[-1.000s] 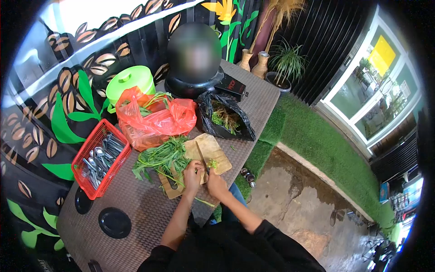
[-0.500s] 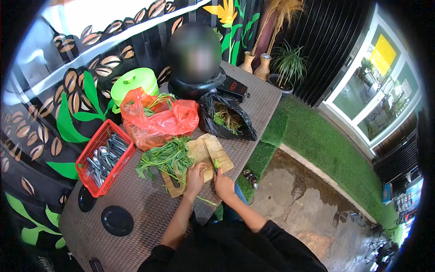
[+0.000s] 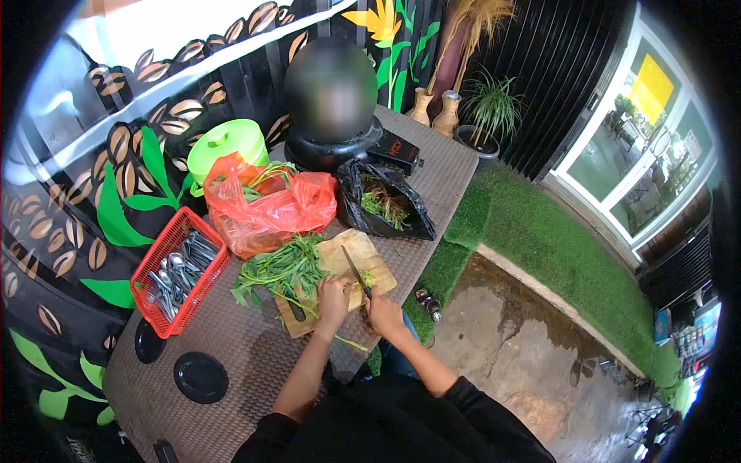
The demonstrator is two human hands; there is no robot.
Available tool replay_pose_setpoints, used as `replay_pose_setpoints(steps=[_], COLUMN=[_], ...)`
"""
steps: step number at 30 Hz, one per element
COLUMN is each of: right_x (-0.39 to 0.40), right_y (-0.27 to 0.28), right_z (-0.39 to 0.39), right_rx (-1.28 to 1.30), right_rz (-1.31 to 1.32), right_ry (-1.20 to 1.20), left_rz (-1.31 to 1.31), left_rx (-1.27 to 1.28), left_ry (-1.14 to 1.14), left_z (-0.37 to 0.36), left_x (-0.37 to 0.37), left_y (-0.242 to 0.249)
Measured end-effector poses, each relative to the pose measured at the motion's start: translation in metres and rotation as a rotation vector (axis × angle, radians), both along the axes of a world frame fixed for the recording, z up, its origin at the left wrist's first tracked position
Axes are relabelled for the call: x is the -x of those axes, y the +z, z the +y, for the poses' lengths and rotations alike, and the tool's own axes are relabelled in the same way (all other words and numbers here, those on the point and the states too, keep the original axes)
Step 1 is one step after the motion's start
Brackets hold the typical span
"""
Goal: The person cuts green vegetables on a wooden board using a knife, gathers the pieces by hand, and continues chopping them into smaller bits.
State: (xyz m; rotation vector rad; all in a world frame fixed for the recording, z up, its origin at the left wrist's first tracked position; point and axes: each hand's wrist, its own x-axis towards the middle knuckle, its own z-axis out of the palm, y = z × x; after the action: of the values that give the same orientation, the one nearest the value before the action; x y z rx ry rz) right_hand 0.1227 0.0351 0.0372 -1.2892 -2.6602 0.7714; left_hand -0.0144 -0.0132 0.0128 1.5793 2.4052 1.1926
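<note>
Over the board [image 3: 378,262], the knife [image 3: 352,264] is clamped in the right hand [image 3: 385,315], seemingly for control; whether greens [image 3: 284,266] are gripped by the left hand [image 3: 333,299] cannot be told.

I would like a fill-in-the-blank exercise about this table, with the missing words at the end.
1. The right hand holds a ____ over the cutting board.
2. The basket of cutlery has the colour ____.
3. The number of round black plates near this basket is ____.
4. The lidded container behind the orange-red bag has the colour ____.

Missing words: knife; red; two; green.
</note>
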Motion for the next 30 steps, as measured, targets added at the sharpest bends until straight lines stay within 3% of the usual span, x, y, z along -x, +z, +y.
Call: replay_pose_setpoints(steps=[7, 16, 18, 22, 24, 30], right_x=[-0.001, 0.019, 0.023, 0.011, 0.013, 0.019], right_y=[0.010, -0.020, -0.020, -0.017, -0.019, -0.016], right_z=[0.022, 0.007, 0.018, 0.006, -0.010, 0.007], right_rx=[-0.018, -0.004, -0.047, -0.068, -0.010, 0.068], right_rz=[-0.031, -0.103, 0.048, 0.035, -0.069, 0.025], right_ry=[0.036, -0.026, 0.006, 0.015, -0.052, 0.003], left_rz=[-0.163, -0.158, -0.161, -0.160, -0.128, -0.134], left_rx=[-0.160, -0.180, -0.180, -0.224, -0.228, -0.244], left_ry=[-0.040, -0.004, 0.003, 0.036, 0.050, 0.057], left_z=[0.004, 0.003, 0.003, 0.006, 0.006, 0.003], left_x=[-0.008, -0.011, -0.012, -0.015, -0.015, -0.019], left_y=[-0.013, -0.011, -0.011, -0.013, -0.014, -0.010])
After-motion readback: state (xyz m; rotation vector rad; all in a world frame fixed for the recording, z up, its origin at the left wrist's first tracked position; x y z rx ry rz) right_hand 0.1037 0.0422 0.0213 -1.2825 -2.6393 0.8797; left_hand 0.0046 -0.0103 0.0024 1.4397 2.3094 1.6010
